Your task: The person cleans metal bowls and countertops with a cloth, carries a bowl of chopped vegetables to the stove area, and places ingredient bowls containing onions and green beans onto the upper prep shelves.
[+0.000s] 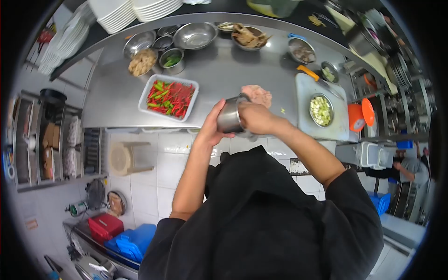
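A deep stainless-steel pot [228, 117] is tipped on its side at the front edge of the steel table, its mouth turned to the right. My left hand [213, 125] is wrapped round its base and side. The fingers of my right hand [254, 117] reach into the mouth and are hidden there. Just behind my right hand lies a pale pink, crumpled, soft-looking piece [259, 95], perhaps raw meat. To the left is a white basket [143, 100] of red and green chillies [170, 99]. On the right, a bowl of chopped pale green vegetable [321, 111] rests on a white cutting board [305, 128].
An orange-handled knife [308, 72] lies at the board's back edge. Beside it stands an orange scale [357, 117]. Metal bowls [195, 36] line the back under a shelf with stacked white plates [112, 16]. A beige stool [122, 158] stands at lower left; another person [410, 169] is far right.
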`<action>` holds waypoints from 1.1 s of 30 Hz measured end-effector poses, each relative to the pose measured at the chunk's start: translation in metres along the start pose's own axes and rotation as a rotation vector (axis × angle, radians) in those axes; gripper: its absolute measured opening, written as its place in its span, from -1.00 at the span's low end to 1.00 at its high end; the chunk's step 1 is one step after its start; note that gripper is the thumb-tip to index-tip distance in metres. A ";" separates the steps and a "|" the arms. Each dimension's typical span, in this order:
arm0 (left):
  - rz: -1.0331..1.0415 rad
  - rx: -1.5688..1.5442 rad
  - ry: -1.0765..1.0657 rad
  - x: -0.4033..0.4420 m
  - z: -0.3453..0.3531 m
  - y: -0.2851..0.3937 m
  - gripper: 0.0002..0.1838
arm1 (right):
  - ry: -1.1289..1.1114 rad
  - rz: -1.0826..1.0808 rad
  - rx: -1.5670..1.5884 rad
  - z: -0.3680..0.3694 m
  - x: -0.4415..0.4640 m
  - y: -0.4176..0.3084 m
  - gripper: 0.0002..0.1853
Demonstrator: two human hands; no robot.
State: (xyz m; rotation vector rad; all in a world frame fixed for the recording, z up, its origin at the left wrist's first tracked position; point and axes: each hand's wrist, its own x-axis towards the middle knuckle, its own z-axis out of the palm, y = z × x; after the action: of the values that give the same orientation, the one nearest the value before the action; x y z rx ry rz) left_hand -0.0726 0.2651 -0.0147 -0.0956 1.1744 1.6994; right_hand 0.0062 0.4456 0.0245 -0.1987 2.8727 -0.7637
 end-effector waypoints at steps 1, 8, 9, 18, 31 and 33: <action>0.008 0.049 0.037 -0.003 0.003 0.000 -0.40 | -0.058 0.051 -0.082 -0.004 -0.007 -0.012 -0.76; 0.166 0.181 0.010 0.010 0.010 -0.003 -0.40 | -0.040 -0.027 0.710 0.039 -0.009 0.013 -0.76; 0.221 0.111 -0.026 0.009 0.017 -0.004 -0.41 | 0.012 0.170 1.014 0.027 -0.016 0.002 -0.74; 0.391 0.262 -0.143 0.029 0.048 -0.022 -0.25 | 0.625 0.217 2.287 0.010 -0.039 0.034 -0.91; 0.461 -0.379 -0.240 0.014 -0.004 -0.005 -0.27 | 0.621 0.415 1.102 -0.034 -0.016 0.208 -0.59; 0.459 -0.369 -0.276 0.021 0.006 -0.011 -0.28 | 0.488 0.537 0.518 -0.023 -0.010 0.229 -0.39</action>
State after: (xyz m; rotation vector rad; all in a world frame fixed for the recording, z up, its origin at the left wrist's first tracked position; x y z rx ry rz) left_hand -0.0715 0.2837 -0.0301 0.1916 0.6984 2.2384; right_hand -0.0082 0.6550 -0.0695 0.8887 2.7633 -1.5329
